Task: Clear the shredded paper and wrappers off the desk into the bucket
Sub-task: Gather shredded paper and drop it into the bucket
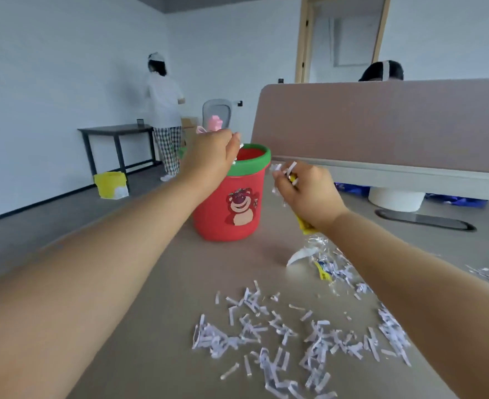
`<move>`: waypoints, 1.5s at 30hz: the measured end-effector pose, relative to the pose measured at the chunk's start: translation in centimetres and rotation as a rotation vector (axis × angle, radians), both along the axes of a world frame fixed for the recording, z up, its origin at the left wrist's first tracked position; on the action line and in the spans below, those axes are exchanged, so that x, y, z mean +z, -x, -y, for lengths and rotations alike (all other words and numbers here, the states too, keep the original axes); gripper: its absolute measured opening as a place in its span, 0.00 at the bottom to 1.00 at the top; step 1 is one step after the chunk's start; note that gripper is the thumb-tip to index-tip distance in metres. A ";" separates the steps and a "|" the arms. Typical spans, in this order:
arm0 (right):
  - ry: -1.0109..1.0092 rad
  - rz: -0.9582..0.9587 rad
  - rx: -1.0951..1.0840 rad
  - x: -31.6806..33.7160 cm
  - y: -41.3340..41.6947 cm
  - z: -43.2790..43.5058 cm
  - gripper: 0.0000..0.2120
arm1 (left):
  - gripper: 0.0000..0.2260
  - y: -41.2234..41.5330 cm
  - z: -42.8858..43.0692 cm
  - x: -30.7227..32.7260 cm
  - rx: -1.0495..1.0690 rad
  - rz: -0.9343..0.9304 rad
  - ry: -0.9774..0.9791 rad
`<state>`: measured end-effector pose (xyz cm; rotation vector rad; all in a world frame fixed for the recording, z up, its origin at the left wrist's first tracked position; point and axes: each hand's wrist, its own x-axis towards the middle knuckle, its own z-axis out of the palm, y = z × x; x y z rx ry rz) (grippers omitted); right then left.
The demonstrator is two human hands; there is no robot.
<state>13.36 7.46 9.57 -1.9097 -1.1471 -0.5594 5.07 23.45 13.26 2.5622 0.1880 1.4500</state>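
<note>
My left hand [211, 156] pinches shreds [241, 145] above the bucket [214, 217]; my right hand [306, 191], beside it, grips a wrapper [305, 226] and more shreds.

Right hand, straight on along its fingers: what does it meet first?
Probably the bucket, at its green rim, just ahead-left of the right hand gripping shreds and a yellow wrapper; depth unclear.
</note>
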 end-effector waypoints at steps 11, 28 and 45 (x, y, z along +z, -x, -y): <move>-0.031 -0.009 -0.023 2.4 -0.6 -1.9 0.14 | 0.15 -6.8 -4.0 4.1 -0.014 -0.410 0.209; 0.000 -0.012 -0.049 3.4 0.1 0.4 0.15 | 0.26 -1.7 -1.9 3.0 0.070 -0.724 -0.023; -0.119 0.049 0.005 9.7 -0.9 -8.3 0.14 | 0.20 2.2 -2.2 -2.2 0.019 -0.274 -0.179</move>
